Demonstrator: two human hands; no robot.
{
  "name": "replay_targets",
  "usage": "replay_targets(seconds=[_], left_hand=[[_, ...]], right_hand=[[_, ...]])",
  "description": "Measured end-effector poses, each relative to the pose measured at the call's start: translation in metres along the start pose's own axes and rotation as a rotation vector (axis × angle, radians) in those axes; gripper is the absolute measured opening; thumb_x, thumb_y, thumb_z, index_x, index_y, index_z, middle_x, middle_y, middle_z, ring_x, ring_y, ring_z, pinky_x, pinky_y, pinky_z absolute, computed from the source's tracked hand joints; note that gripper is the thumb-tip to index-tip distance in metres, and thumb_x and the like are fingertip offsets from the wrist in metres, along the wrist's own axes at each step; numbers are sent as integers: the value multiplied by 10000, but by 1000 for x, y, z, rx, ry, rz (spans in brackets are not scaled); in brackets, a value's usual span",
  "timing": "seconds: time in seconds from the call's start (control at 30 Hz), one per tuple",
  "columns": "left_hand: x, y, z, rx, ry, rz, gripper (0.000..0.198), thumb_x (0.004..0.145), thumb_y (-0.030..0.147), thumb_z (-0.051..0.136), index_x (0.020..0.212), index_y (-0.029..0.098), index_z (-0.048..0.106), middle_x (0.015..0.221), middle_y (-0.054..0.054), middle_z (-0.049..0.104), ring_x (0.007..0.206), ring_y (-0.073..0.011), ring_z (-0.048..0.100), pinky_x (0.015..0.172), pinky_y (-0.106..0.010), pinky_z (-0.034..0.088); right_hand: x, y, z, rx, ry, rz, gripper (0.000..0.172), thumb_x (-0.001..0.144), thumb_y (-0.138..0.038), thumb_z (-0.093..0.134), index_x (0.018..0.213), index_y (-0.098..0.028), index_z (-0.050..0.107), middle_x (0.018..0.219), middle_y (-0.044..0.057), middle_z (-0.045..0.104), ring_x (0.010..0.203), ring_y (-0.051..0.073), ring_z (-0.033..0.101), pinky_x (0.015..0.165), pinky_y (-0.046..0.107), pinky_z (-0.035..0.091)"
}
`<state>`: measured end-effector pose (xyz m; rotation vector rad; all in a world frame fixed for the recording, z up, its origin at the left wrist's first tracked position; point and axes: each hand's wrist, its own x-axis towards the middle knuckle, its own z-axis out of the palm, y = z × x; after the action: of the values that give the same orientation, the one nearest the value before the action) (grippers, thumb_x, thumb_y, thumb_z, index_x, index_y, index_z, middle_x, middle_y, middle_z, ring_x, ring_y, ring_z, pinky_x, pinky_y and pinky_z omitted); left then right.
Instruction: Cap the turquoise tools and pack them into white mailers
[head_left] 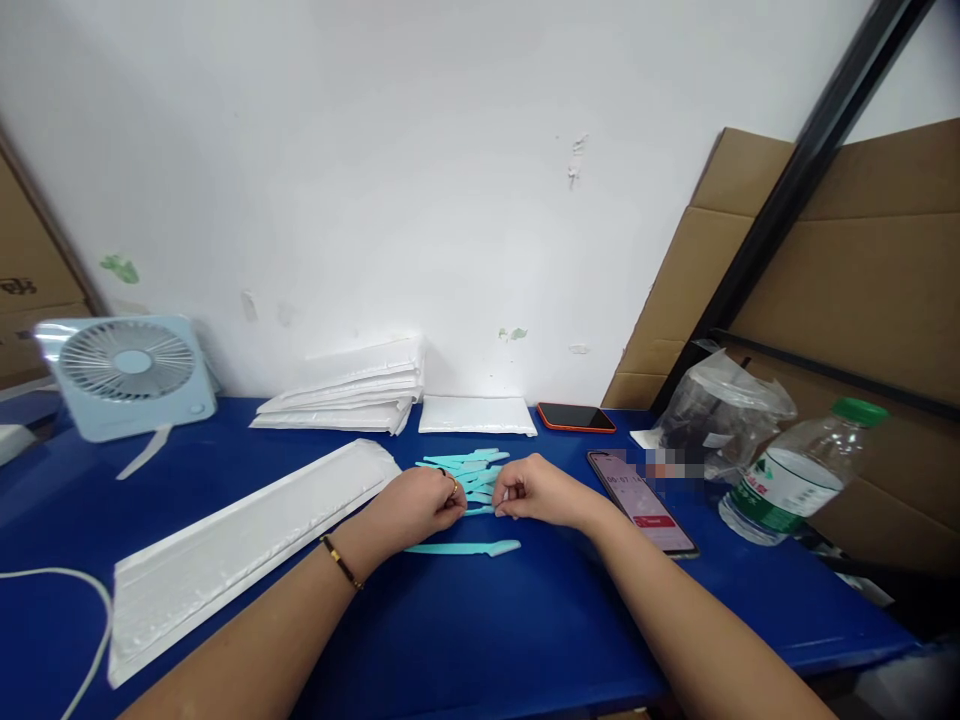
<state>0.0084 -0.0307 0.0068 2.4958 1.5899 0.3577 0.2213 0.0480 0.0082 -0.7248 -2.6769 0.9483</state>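
From my station I record the following. The left hand (420,505) covers part of the turquoise sticks (480,478) and one end of the separate stick (469,548). Fingers obscure both ends of the short length between that hand and the right hand (536,490); I cannot determine whether either grips it. The lower edge cuts off both forearms (300,600). The white cable (94,597) leaves the picture at left. Pixelation masks part of the lit phone (637,500).

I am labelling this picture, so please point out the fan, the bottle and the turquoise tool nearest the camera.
Fan (133,362): head view, on its hub.
Bottle (793,485): head view, on its label.
Turquoise tool (456,548): head view, on its handle.
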Motion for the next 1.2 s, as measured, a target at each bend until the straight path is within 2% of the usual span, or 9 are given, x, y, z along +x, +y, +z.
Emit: replay_targets(seconds=[0.13,0.2,0.3,0.4,0.57,0.73,0.83,1.0,1.2], left_hand=[[-3,-3,0,-51,17,-27,283,806,427,484,946,240,645,965,-44,659,920,-201,577,786,-283,401],[-6,-9,-1,-31,57,-74,684,659,610,581,1224,233,501,1251,-97,523,1173,-282,437,957,-366,327],[-9,-20,1,33,-10,-124,1256,396,756,627,1421,202,156,1467,-163,196,1336,-379,130,1058,-508,105],[-7,-24,4,50,-105,-132,1317,357,770,623,1425,182,125,1469,-186,176,1338,-381,128,1059,-519,78],[-3,-6,-1,31,-57,-128,960,557,678,614,1330,166,367,1324,-153,429,1210,-323,375,943,-397,345],[-5,13,-1,67,-22,-46,406,758,412,552,1081,166,541,1066,-108,574,1017,-259,505,851,-336,402],[-2,19,7,101,9,-40,229,768,269,496,950,148,566,964,-105,601,900,-232,552,800,-318,419],[8,22,18,84,56,-114,185,642,211,553,811,141,581,852,-118,633,795,-259,597,702,-326,438],[17,28,10,-49,210,-184,214,658,234,561,862,170,562,795,-81,655,752,-255,624,620,-295,420]], right_hand=[[-2,-1,-3,14,42,14,269,734,-388,638,903,-179,652,768,39,636,681,160,614,619,258,473],[-3,1,-8,-40,126,-8,595,624,-454,718,1148,-214,569,1083,98,582,966,236,572,819,346,453],[0,8,-9,-121,73,12,1208,419,-501,804,1423,-271,171,1449,134,203,1329,344,153,1061,492,158],[4,13,-4,-128,-90,48,1381,363,-524,812,1432,-274,-25,1493,125,20,1351,353,-26,1076,508,37],[3,1,2,-176,-37,-41,1004,593,-532,713,1410,-203,232,1343,130,345,1238,285,315,1022,397,278],[1,-13,8,-352,-1,-84,432,720,-281,613,1130,-167,539,1025,80,521,941,201,507,825,301,421],[5,-19,14,-499,-14,-38,378,656,-196,607,1025,-151,545,950,74,548,842,195,541,725,282,436],[11,-35,16,-728,-91,78,325,631,-253,605,936,-147,566,930,101,609,809,246,596,631,305,446],[12,-89,-24,-950,-121,195,309,641,-256,614,929,-145,629,954,131,635,834,289,619,638,334,455]])
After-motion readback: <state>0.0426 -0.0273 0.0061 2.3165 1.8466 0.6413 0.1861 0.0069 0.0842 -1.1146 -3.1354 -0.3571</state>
